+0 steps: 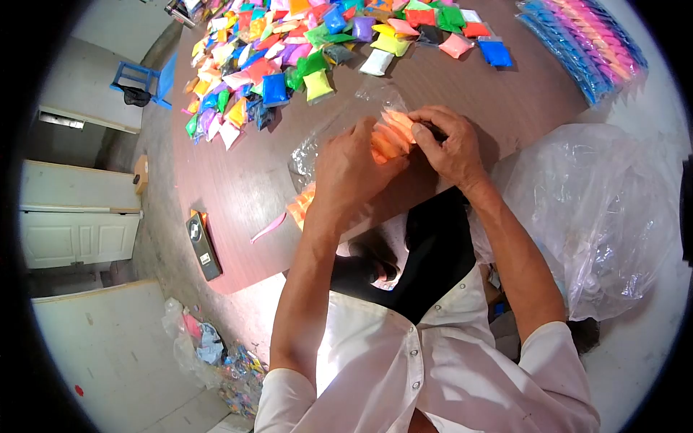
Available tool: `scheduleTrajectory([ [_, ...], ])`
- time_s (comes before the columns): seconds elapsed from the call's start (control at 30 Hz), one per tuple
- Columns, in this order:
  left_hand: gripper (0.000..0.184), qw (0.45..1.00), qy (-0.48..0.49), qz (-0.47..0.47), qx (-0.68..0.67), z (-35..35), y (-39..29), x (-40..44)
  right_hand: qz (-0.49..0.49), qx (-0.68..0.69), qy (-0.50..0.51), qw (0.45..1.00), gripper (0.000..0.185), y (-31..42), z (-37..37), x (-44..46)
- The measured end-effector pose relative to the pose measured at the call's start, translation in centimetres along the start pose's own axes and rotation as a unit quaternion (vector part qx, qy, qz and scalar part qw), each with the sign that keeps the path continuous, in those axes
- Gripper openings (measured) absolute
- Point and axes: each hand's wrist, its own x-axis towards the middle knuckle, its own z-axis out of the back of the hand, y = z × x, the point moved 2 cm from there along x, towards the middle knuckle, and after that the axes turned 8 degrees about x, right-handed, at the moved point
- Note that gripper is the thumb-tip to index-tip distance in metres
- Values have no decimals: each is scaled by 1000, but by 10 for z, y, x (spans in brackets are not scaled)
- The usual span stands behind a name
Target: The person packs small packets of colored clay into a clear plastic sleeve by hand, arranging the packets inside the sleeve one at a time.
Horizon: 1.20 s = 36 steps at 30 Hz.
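Several orange packets [392, 137] sit in a row between my two hands, over the table's near edge. My left hand [354, 164] is closed around their left side, its thumb towards me. At their upper right end, my right hand [449, 143] pinches the packets between thumb and fingers. Clear plastic film [304, 155] shows to the left of and beyond my left hand. More orange packets [302, 206] lie partly hidden behind my left wrist. A pink strip [268, 227] lies on the table further left.
A large pile of small colourful packets [289, 54] covers the table's far left. Filled clear bags [581, 47] with rows of blue, pink and orange packets lie far right. A big clear plastic bag [585, 209] stands at my right. A dark box [203, 245] lies near the left edge.
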Motion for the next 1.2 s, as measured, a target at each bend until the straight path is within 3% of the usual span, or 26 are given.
scheduleTrajectory([
  [0.13,75,999,7,-23,-26,-4,9,1,1,3,3,1000,23,-3,0,0],
  [0.2,72,986,-119,-116,26,-4,10,3,-16,-7,7,1000,23,-2,0,-1],
  [0.3,72,983,-138,-120,-3,-8,7,14,-11,-16,-4,1000,22,1,0,-3],
  [0.5,69,989,16,-117,-95,-6,4,25,17,-31,0,999,19,0,1,0],
  [0.63,63,991,-49,-76,-100,6,22,6,-5,18,-2,1000,19,-1,0,-2],
  [0.7,57,981,-87,-62,-165,24,50,-13,-1,-15,8,1000,20,-4,1,-1],
  [0.77,49,987,-35,41,-149,52,66,-42,-11,-7,9,1000,20,-5,0,-1],
  [0.9,51,988,-47,109,-100,54,82,-96,-6,-22,6,1000,21,-6,-2,-3],
  [0.97,53,993,-66,49,-87,40,83,-108,-23,-6,12,1000,21,-3,-3,-4],
  [1.03,52,993,-116,-11,16,32,83,-114,-40,6,16,999,21,-3,-3,-4],
  [1.2,49,992,-126,-10,7,34,87,-118,-29,-11,26,999,22,-5,-2,-3],
])
